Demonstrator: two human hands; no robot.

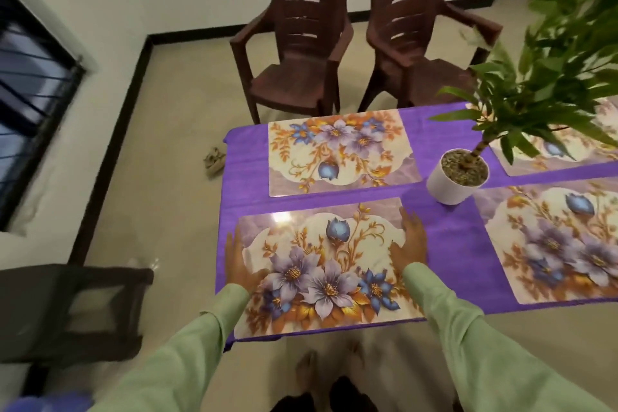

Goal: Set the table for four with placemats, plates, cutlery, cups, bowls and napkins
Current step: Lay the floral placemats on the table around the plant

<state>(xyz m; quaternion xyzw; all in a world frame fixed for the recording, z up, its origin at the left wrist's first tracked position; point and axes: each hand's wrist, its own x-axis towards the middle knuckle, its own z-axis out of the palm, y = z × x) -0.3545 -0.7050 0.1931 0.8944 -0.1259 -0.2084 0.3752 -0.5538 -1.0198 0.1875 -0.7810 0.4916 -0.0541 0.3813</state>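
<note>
Both hands flat on the near floral placemat, one at each short edge.

Left hand [239, 264] and right hand [409, 241] lie well apart, fingers straight, on the glossy placemat [321, 264] between them: purple-blue flowers, gold leaves, cream ground. Its near edge meets the purple tablecloth [451, 244] rim. A second mat [341, 150] lies beyond the fingertips. A third mat [551, 244], right of the right hand, is cut off by the frame. A potted plant [454, 177] partly hides a fourth mat [551, 157].

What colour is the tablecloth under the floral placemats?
Plain purple fabric tablecloth, best seen in the head view.
</note>
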